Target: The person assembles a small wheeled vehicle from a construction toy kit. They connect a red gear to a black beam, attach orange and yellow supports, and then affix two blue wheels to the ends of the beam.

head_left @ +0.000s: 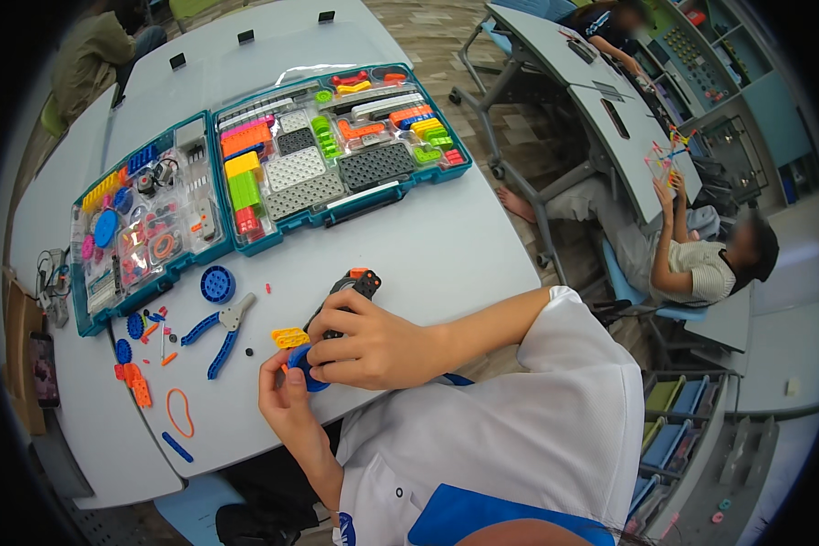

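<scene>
My left hand (293, 391) pinches the edge of a blue plastic wheel (298, 358) close to the table's front edge. Curled over the same build from above is my right hand (364, 344), fingers bent against the wheel and a dark perforated part. That dark part (367, 283), with an orange bit at its end, sticks out beyond my right knuckles. A yellow plastic piece (289, 338) shows just above my left fingertips. My fingers hide where these parts join. Left of my hands lie blue-handled pliers (223, 329), jaws pointing away, and a loose blue wheel (217, 285).
An open teal case (323, 214) of sorted building parts spans the table's far side. Small gears, orange connectors (136, 386), an orange rubber band (180, 412) and a blue beam (177, 447) lie at left. A phone (43, 369) sits far left. Other people sit at nearby tables.
</scene>
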A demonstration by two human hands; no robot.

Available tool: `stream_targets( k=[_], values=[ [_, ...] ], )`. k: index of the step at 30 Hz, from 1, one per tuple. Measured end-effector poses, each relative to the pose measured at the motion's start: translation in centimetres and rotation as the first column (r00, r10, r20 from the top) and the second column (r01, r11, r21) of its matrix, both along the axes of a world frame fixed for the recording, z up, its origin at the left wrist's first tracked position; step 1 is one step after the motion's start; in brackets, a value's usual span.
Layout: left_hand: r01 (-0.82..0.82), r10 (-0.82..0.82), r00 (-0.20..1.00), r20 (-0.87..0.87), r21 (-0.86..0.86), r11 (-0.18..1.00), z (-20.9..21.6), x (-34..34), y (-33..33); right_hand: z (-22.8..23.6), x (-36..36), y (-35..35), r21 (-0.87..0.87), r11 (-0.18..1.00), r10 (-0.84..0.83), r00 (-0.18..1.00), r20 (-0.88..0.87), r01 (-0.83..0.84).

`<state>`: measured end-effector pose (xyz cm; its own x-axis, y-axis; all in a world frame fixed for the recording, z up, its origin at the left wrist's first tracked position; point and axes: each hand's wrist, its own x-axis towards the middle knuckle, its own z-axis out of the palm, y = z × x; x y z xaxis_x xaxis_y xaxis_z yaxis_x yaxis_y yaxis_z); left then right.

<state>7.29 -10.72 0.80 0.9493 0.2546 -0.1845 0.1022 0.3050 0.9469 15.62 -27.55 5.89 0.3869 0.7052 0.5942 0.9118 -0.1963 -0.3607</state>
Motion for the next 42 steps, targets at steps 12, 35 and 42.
stream_targets(
  k=[12,35,42],
  values=[
    [-0.074,0.074,0.996,0.046,-0.003,0.997,0.8,0.3,-1.8,1.2,-0.7,0.5,-0.066,0.968,-0.243,0.970,-0.017,0.241],
    [-0.233,0.200,0.955,0.220,0.136,0.963,2.6,-0.5,0.3,1.9,-0.1,1.7,0.043,0.995,-0.087,0.995,0.046,0.085],
    [-0.241,0.198,0.954,0.226,0.179,0.954,3.7,-0.3,0.3,2.3,-0.6,2.5,0.014,0.990,-0.143,0.982,0.122,0.142]
  ],
)
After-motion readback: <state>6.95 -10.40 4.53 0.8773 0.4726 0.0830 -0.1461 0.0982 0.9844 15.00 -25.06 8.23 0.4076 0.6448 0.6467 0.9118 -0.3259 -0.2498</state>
